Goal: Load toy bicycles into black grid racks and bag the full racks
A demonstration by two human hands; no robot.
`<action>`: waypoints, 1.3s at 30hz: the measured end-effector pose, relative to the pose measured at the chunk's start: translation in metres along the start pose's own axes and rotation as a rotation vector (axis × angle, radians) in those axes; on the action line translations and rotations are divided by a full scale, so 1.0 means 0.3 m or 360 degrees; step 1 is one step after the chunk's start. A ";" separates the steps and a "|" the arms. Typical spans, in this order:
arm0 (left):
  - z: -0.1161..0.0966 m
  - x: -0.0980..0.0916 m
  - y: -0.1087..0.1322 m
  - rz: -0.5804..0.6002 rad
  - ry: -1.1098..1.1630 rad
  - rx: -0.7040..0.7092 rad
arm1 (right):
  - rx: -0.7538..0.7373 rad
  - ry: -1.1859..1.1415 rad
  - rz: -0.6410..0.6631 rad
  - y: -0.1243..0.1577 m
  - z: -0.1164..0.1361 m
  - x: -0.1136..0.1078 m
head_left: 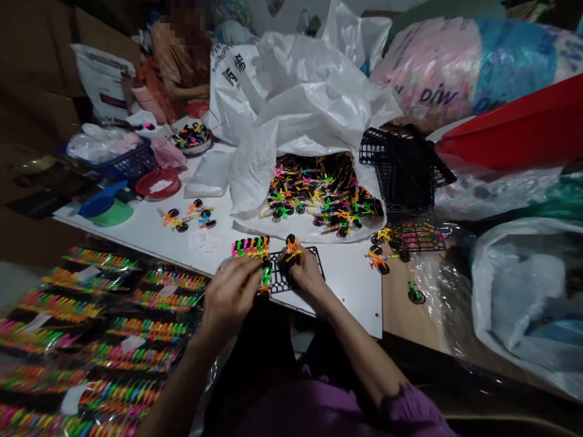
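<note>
In front of me a black plastic grid tray (314, 258) lies at the table's front edge. Small toy bicycles (250, 246) in pink, green and orange stand in a row in its left part. My left hand (232, 288) is closed, its fingertips pinching at a green toy bicycle (265, 277) over the tray. My right hand (307, 273) grips an orange toy bicycle (292, 244) with black wheels above the tray's middle. The right fingertips are partly hidden behind the toy and in shadow.
A white sack (255, 176) spills toy bicycles (319, 194) onto the white table (218, 237). Black trays (405, 170) are stacked at the right. Packed toy sets (150, 328) lie lower left. Baskets (122, 164) and a bowl (194, 145) stand at the left. Another person (180, 60) sits behind.
</note>
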State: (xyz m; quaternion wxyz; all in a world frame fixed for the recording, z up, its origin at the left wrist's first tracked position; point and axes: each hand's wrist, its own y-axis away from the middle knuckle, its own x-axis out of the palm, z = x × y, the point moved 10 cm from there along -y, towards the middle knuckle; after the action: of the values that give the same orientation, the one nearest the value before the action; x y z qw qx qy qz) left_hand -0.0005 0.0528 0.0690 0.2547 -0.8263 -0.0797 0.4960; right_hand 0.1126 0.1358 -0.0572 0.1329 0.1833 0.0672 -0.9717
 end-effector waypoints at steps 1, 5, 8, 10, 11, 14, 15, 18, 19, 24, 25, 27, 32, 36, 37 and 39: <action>0.023 0.002 -0.033 -0.0004 -0.0008 -0.0069 | -0.0029 0.0009 0.0023 -0.015 0.007 0.012; 0.060 0.159 -0.115 0.0457 0.0016 -0.0046 | -0.0225 0.0320 0.0170 -0.043 0.055 0.054; 0.068 0.235 -0.114 0.0614 0.0131 -0.0021 | -0.0319 0.0476 0.0268 -0.028 0.069 0.075; 0.069 0.239 -0.109 0.0579 0.0137 -0.0033 | -0.0315 0.0499 0.0308 -0.019 0.062 0.083; 0.067 0.236 -0.107 0.0553 0.0122 -0.0034 | -0.0312 0.0506 0.0309 -0.016 0.059 0.085; 0.049 0.222 -0.102 0.0474 0.0059 0.0008 | -0.0289 0.0571 0.0263 -0.009 0.048 0.091; 0.040 0.219 -0.099 0.0452 0.0043 0.0041 | -0.0283 0.0596 0.0247 -0.006 0.045 0.094; 0.022 0.210 -0.089 0.0352 0.0006 0.0168 | -0.0274 0.0603 0.0245 0.004 0.036 0.095; 0.021 0.208 -0.085 0.0313 -0.0002 0.0204 | -0.0291 0.0581 0.0270 0.007 0.035 0.091; 0.006 0.198 -0.059 0.0203 0.0013 0.0362 | -0.0427 0.0681 0.0426 -0.017 0.052 -0.048; 0.000 0.194 -0.056 0.0189 0.0015 0.0383 | -0.0382 0.0820 0.0358 -0.045 0.045 -0.114; -0.007 0.186 -0.056 0.0172 0.0011 0.0396 | -0.0203 0.1231 0.0142 -0.112 0.023 -0.259; -0.013 0.171 -0.070 0.0169 0.0044 0.0374 | -0.0409 0.1757 0.0241 -0.106 0.046 -0.321; -0.005 0.158 -0.066 0.0169 0.0050 0.0350 | -0.0518 0.1565 0.0351 0.090 0.034 -0.323; -0.002 0.157 -0.063 0.0176 0.0052 0.0343 | -0.0453 0.1525 0.0339 0.129 0.020 -0.345; 0.001 0.159 -0.059 0.0206 0.0056 0.0338 | -0.0272 0.1456 0.0234 0.175 -0.004 -0.408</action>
State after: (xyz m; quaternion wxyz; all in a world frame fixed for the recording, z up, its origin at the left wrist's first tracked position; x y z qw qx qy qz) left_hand 0.0249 0.0866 0.0405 0.3094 -0.8068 0.0312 0.5024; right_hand 0.2378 0.1145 -0.0167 0.1727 0.5855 0.1855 -0.7701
